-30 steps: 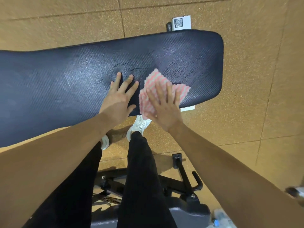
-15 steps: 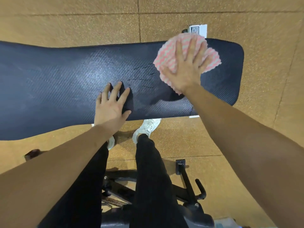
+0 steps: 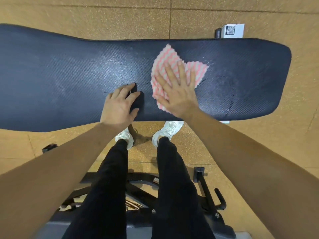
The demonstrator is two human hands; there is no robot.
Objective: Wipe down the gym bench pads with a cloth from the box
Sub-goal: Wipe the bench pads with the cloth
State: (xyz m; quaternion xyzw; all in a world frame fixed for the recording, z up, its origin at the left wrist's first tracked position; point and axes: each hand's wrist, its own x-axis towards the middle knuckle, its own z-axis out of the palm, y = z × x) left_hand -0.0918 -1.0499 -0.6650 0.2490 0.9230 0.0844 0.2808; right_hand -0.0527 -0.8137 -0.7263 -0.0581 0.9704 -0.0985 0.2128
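Note:
A long dark blue bench pad [image 3: 69, 80] stretches across the view from left to right. On its right half lies a pink-and-white striped cloth [image 3: 168, 61], pressed flat under my right hand [image 3: 176, 90], whose fingers are spread over it. My left hand [image 3: 119, 106] rests on the pad's near edge just left of the cloth, fingers slightly curled, holding nothing. Cracks show in the pad surface near both hands.
A white box with a QR code [image 3: 232, 31] stands on the floor behind the pad's far right end. My legs and white shoes [image 3: 165, 130] stand beside the near edge. Black metal frame parts with a spring [image 3: 134, 205] lie behind my feet.
My right hand has slid the cloth back from the pad's far edge toward the near side and slightly left. My left hand has stayed on the near edge.

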